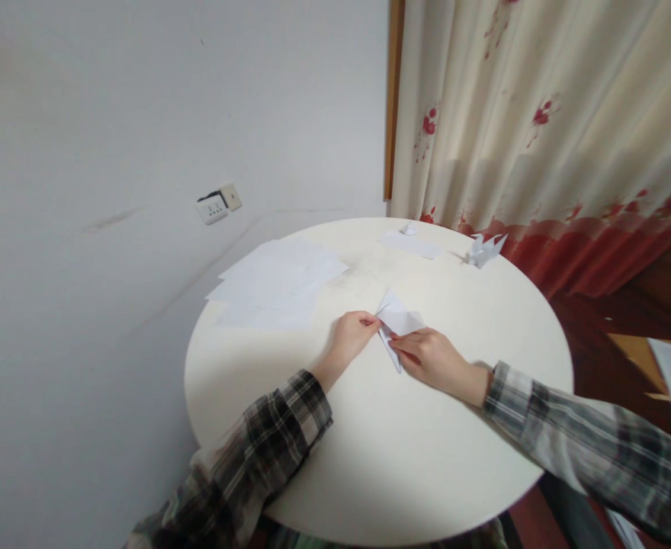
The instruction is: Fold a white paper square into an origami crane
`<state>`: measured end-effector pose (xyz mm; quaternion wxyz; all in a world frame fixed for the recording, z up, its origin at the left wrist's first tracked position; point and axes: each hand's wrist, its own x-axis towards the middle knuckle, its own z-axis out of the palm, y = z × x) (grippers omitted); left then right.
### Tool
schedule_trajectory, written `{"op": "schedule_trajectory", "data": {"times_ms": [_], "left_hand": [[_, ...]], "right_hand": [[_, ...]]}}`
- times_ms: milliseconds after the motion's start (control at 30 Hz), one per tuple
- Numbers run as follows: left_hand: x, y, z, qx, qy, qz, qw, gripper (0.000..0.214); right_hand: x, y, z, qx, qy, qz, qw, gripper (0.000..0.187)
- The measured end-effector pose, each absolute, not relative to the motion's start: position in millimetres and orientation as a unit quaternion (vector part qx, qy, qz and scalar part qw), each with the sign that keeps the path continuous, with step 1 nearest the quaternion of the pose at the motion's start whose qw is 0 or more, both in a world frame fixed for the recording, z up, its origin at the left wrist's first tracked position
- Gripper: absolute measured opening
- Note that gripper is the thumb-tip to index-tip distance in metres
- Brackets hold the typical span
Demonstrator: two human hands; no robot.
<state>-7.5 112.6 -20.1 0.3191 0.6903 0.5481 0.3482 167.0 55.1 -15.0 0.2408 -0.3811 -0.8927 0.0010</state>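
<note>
Both hands on a folded white paper

Left hand [351, 335] pinches the folded paper [396, 320] at its left corner; right hand [432, 358] presses it flat (fingers closed) mid-surface [381, 457], paper stack [275, 286] nearby.

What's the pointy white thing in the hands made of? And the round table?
The pointy white thing looks like thin matte paper: it holds sharp creases and flat folded flaps. The round table has a smooth, cream, faintly shiny top, maybe painted or laminated wood; the look doesn't settle which.
</note>
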Motion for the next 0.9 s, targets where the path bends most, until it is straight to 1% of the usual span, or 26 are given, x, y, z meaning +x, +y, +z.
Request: {"op": "schedule_trajectory", "data": {"times_ms": [133,267,533,633,900], "left_hand": [[-6.6,112.8,-23.7,0.676,0.539,0.357,0.353,0.009],[-5.7,111.6,-26.4,0.658,0.542,0.368,0.371,0.007],[-5.0,109.5,-25.8,0.665,0.558,0.362,0.341,0.008],[-5.6,110.1,-23.6,0.68,0.563,0.35,0.314,0.011],[-5.9,113.3,-18.3,0.708,0.578,0.317,0.253,0.013]], "right_hand": [[167.1,51.8,-13.3,-0.427,-0.88,-0.011,0.209,0.024],[167.5,50.7,-12.9,-0.439,-0.875,-0.025,0.201,0.026],[167.2,51.4,-12.7,-0.432,-0.879,-0.021,0.199,0.025],[166.4,51.5,-12.3,-0.422,-0.884,-0.007,0.2,0.025],[165.5,52.2,-12.6,-0.42,-0.881,-0.019,0.216,0.023]]}}
